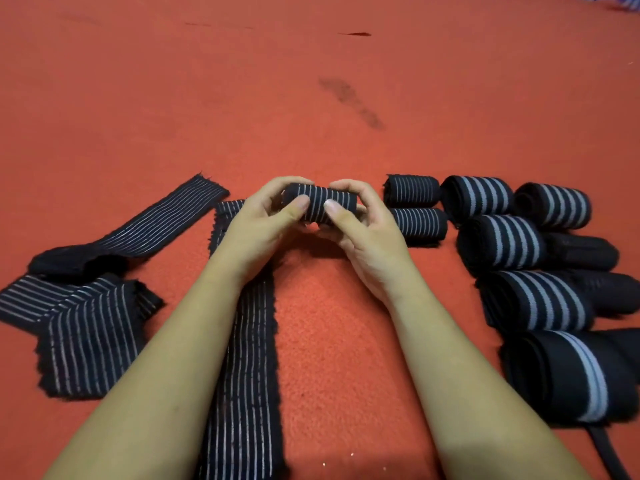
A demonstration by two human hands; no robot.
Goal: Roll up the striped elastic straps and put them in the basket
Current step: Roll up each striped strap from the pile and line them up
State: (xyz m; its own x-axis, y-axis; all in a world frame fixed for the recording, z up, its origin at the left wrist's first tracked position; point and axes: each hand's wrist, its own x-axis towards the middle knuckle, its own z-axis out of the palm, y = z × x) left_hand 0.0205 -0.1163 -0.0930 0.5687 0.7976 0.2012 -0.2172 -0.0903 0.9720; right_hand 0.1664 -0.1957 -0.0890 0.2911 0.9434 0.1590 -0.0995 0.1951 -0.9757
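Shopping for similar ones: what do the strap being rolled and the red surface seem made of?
The rolled strap, held by the left hand and right hand, looks like woven elastic textile, matte black with thin pale ribbed stripes. The red surface looks like short-pile carpet or felt: matte, nubby, with dark smudges.

A: Surface?
B: Red carpet (311, 81), short pile, fills the whole view.
A: Marks on it?
B: One dark grey smudge (349, 102) right of centre, running diagonally — blotchy, broken into patches. Farther back, a thin dark streak (355, 34); a fainter streak (197, 24) to its left, well apart.
A: Anything else?
B: Blue-and-white patterned edge (620, 0) at the far right corner — cut off, cannot identify. A few white specks (323, 464) on the carpet near the bottom edge.
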